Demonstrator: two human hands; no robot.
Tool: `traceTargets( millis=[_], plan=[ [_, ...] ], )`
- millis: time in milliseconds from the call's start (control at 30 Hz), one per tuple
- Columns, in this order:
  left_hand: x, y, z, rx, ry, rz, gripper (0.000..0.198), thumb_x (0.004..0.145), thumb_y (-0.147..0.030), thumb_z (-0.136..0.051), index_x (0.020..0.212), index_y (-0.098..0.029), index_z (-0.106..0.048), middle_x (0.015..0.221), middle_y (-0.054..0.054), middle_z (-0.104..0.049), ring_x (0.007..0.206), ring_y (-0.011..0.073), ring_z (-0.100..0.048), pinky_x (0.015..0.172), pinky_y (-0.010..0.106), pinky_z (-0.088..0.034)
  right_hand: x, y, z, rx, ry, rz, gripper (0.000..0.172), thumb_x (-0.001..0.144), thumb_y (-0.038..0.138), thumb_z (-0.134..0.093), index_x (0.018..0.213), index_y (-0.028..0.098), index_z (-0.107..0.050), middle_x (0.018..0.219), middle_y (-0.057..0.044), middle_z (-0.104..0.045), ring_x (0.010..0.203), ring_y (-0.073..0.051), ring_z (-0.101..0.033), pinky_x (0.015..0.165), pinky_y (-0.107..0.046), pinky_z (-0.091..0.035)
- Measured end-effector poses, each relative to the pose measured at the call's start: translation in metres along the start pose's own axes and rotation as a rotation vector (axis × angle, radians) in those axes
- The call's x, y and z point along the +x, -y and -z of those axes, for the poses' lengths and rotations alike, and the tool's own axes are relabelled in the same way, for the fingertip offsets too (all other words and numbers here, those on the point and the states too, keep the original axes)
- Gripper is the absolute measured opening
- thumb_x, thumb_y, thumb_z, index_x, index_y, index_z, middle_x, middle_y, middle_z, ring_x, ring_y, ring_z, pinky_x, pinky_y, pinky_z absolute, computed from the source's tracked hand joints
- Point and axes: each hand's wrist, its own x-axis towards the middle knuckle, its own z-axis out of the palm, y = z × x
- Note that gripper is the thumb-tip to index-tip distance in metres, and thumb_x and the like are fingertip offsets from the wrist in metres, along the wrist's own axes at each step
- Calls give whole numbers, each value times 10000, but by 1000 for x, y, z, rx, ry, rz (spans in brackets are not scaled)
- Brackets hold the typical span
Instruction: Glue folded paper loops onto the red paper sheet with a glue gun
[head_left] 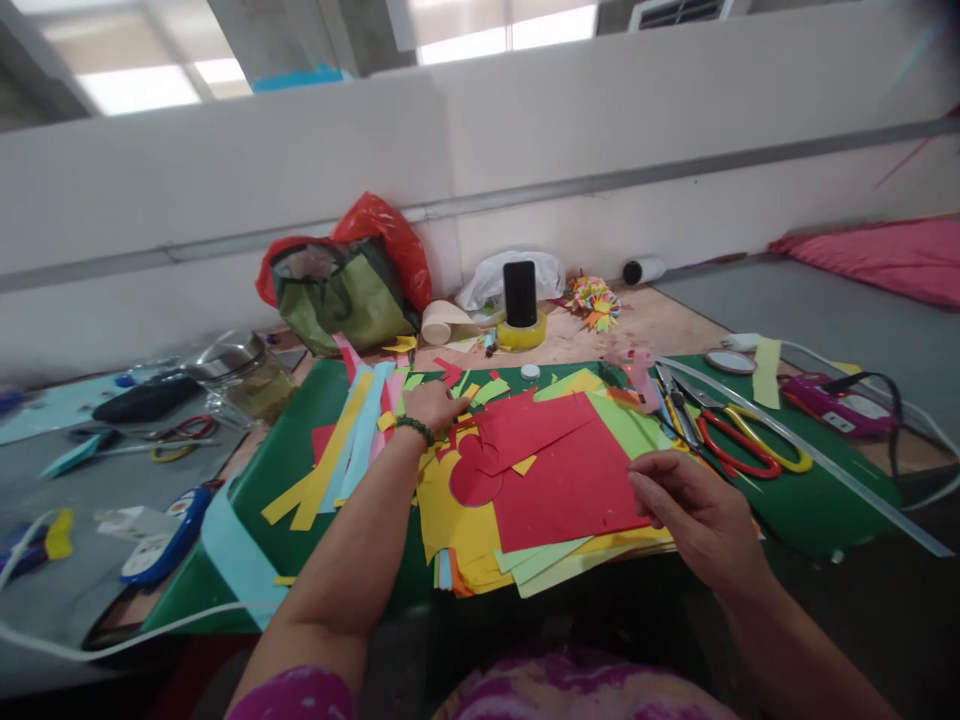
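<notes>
My left hand (435, 405), with a dark beaded bracelet on its wrist, reaches down among small paper scraps (491, 390) at the back of the pile. Its fingers are bent together and point down; whatever they pinch, if anything, is hidden. Just in front lies a red paper cutout with rounded lobes (476, 480). My right hand (694, 515) hovers at the right edge of a red paper sheet (570, 490), thumb and forefinger drawn together, with nothing visible between them. Yellow paper (457, 540) and light green sheets (551, 565) lie under the red one.
Red-handled scissors (739, 450), pliers (679, 405) and a pink glue gun (641, 375) lie at the right, beside a long clear strip (825, 465). Paper strips (337, 450) spread left. A phone (520, 293) stands on a tape roll (523, 333) behind; a jar (244, 375) is left.
</notes>
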Motion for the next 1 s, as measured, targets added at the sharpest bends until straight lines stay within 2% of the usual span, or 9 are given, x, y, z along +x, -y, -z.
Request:
traceTargets(
  millis=[167, 300, 400, 467, 600, 667, 767, 900, 1000],
  plan=[
    [1, 0, -2, -98, 28, -23, 179, 677, -324, -699, 569, -195, -638, 674, 39, -684, 770, 222, -632, 720, 298, -442, -2, -2, -1, -1, 0, -11, 230, 856, 438, -623, 833, 209, -632, 546, 29, -560, 474, -113, -542, 432, -209, -420],
    [0, 1, 7, -268, -35, -82, 177, 727, -305, -645, 613, -174, -609, 630, 9, -626, 670, 164, -579, 631, 255, -423, 0, 2, 0, -13, -5, -1, 250, 845, 450, -628, 810, 202, -626, 545, 22, -564, 473, -116, -544, 440, -214, -434],
    [-8, -5, 19, -444, -104, -197, 211, 781, -334, -595, 656, -165, -570, 681, 0, -602, 666, 127, -542, 631, 232, -425, 10, 7, 1, -52, -22, 9, 264, 848, 458, -613, 804, 198, -619, 583, 8, -586, 519, -127, -570, 473, -223, -455],
    [-16, -13, 25, -706, -102, -349, 253, 756, -372, -635, 639, -167, -544, 673, -8, -575, 648, 113, -515, 626, 230, -427, 24, 12, 0, -67, -22, 21, 270, 840, 467, -615, 824, 198, -617, 649, -8, -619, 589, -142, -604, 534, -241, -484],
    [-41, -33, 27, -1144, 130, -554, 344, 651, -426, -768, 629, -167, -543, 630, -18, -559, 589, 99, -485, 561, 229, -399, 61, 22, -14, 10, 64, 15, 358, 779, 489, -659, 988, 210, -576, 847, -49, -689, 796, -193, -669, 690, -310, -530],
    [-55, -44, 23, -1164, 255, -570, 363, 649, -435, -791, 651, -164, -550, 644, -15, -579, 581, 95, -492, 555, 228, -395, 77, 25, -24, 50, 117, -18, 467, 739, 490, -690, 1084, 219, -532, 889, -52, -697, 822, -203, -674, 704, -329, -532],
    [-74, -57, 16, -1160, 342, -610, 371, 660, -436, -803, 685, -159, -556, 663, -17, -584, 605, 96, -515, 601, 239, -426, 85, 26, -38, 17, 184, -39, 524, 716, 442, -704, 1147, 216, -509, 731, 8, -652, 658, -178, -636, 589, -301, -502],
    [-85, -66, 8, -1150, 503, -627, 360, 707, -466, -763, 790, -145, -623, 714, 3, -627, 666, 113, -556, 648, 244, -450, 74, 27, -42, -86, 202, 34, 463, 764, 356, -655, 1178, 199, -520, 640, 42, -610, 572, -159, -607, 548, -280, -480],
    [-86, -66, 4, -1009, 591, -668, 364, 790, -481, -674, 726, -123, -684, 661, 24, -648, 622, 109, -544, 599, 228, -422, 63, 25, -38, -143, 209, 78, 442, 799, 357, -630, 1193, 192, -514, 636, 33, -643, 586, -171, -653, 593, -290, -508]
  ],
)
